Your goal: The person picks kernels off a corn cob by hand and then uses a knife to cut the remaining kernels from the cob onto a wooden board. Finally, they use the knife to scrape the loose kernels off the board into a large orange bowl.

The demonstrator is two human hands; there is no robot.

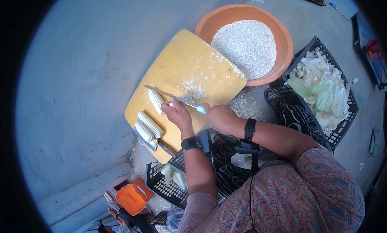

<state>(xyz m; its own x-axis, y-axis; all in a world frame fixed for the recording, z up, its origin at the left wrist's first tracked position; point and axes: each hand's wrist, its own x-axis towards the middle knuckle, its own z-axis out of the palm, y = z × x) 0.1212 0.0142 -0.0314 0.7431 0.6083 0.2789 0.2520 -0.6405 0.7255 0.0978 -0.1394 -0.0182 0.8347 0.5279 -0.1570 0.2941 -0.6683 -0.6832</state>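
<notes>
My right hand (222, 118) is closed around the pale blue handle of a long knife (155, 89), whose blade points left over the yellow board (161, 70). My left hand (177, 114) is closed, its fingers curled just below the blade and partly hiding what they grip. A white corn cob (155, 101) lies against those fingers. Two more white cobs, an upper one (150, 125) and a lower one (144, 130), rest near the board's left corner. Beside them is a second knife with a dark handle (166, 149). Loose kernels (193, 89) are scattered across the board.
An orange basin (285, 31) with white kernels stands behind the board. At right, a black crate (350, 114) holds husks and plastic bags. Another black crate (161, 188) and an orange bucket (131, 198) are below left. A wall (80, 80) rises at left.
</notes>
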